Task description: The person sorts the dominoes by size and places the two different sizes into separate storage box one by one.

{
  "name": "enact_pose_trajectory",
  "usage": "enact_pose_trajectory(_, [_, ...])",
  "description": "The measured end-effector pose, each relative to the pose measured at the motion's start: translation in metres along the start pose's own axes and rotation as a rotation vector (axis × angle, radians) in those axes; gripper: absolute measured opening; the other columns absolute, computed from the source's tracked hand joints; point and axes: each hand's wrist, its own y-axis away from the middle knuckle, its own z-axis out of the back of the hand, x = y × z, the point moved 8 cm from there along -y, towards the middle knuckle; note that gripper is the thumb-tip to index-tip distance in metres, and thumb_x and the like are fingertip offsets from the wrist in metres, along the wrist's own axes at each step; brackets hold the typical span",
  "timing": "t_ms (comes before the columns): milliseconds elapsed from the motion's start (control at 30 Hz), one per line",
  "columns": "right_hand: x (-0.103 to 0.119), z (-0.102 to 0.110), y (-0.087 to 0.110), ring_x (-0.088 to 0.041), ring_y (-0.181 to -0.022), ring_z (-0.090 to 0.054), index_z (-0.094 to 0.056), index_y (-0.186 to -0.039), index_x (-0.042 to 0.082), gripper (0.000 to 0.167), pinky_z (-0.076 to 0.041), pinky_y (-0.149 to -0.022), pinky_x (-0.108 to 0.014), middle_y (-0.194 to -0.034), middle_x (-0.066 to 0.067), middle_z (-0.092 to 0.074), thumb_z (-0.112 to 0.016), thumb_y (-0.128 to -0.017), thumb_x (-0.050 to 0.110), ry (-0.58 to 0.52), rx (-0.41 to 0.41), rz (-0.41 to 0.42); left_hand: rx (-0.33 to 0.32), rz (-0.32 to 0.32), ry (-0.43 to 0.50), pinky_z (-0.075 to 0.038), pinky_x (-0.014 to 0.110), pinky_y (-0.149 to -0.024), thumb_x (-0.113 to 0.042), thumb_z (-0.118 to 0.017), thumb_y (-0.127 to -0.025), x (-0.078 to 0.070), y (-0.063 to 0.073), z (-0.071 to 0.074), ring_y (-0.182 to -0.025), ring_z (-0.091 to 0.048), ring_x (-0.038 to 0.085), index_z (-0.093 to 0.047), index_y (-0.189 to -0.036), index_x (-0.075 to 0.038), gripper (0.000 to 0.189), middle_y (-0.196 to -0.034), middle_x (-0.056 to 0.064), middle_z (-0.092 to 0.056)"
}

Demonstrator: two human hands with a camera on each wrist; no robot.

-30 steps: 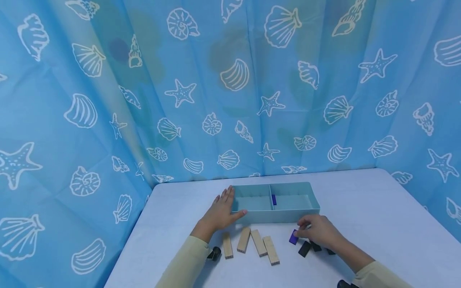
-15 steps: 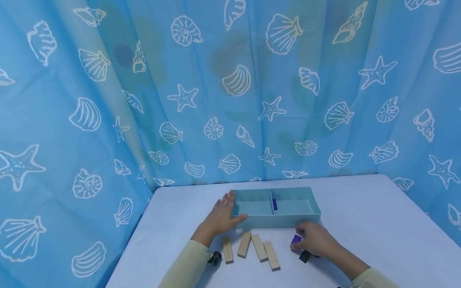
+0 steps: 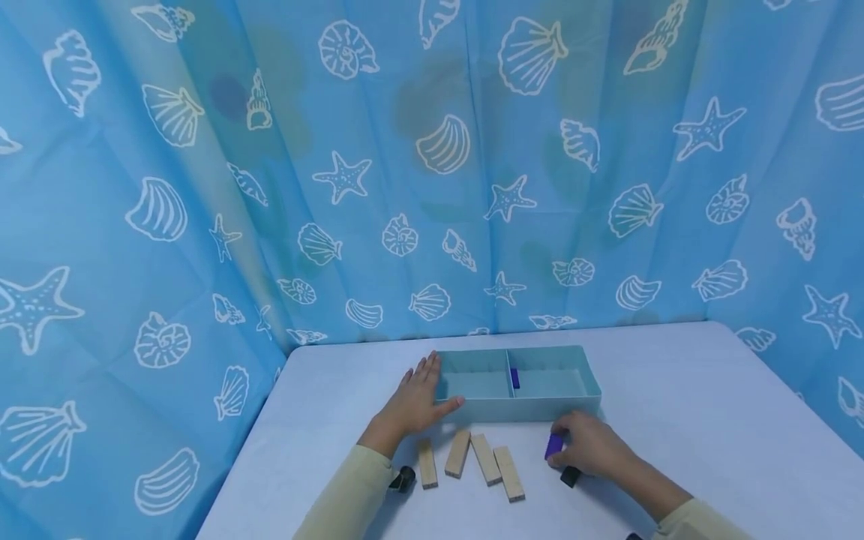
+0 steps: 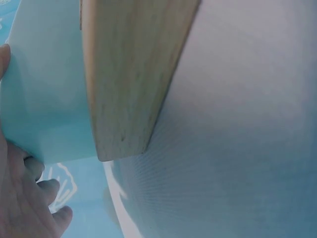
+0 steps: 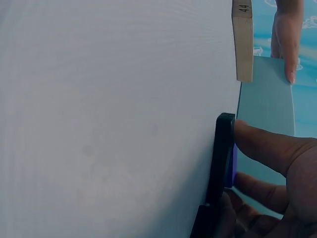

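Note:
My left hand [image 3: 412, 403] rests on the left end of a light blue two-compartment box [image 3: 520, 409], fingers straight along the end and thumb at the front rim. My right hand [image 3: 591, 447] pinches a purple domino-like block [image 3: 553, 445] between thumb and fingers, just in front of the box's right half. A black block [image 3: 570, 476] lies under that hand; the right wrist view shows it as a dark slab [image 5: 221, 158] beside the thumb, partly covering the purple piece. Another purple block [image 3: 515, 378] leans on the divider inside the right compartment.
Several wooden blocks [image 3: 484, 459] lie in front of the box, between the hands; one wooden block [image 4: 133, 79] looms large in the left wrist view. A second black block [image 5: 204, 222] sits near the right fingers. A shell-print curtain [image 3: 432, 187] hangs behind the white table [image 3: 324, 390].
The right hand has closed its thumb and fingers on the purple block, which now stands more upright, and covers more of the black blocks. The left hand keeps its place on the box.

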Motion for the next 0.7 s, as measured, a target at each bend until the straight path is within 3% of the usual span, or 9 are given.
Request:
enact_pose_trajectory(467, [0.012,-0.004,0.004,-0.020,-0.091,-0.061,-0.068,-0.112,0.014,0.049,-0.054,-0.079,-0.044,-0.100,0.001,-0.063,-0.088,-0.068,0.013,-0.076,0.016,0.092,0.000,0.003,-0.015,-0.011,0.047,-0.116,-0.069,-0.043,-0.092,-0.002,0.001,0.002,-0.147,-0.008,0.026,-0.008,-0.156,-0.005,0.098,-0.162,0.008,-0.005])
enact_pose_trajectory(700, [0.019,-0.005,0.007,-0.016,-0.094,-0.061,-0.068,-0.112,0.019,0.045,-0.053,-0.082,-0.042,-0.102,0.007,-0.061,-0.085,-0.071,0.008,-0.073,0.017,0.199,-0.007,0.005,-0.008,-0.011,0.048,-0.116,-0.068,-0.044,-0.092,-0.002,0.002,0.002,-0.147,-0.007,0.026,-0.008,-0.156,-0.005,0.097,-0.162,0.008,-0.005])
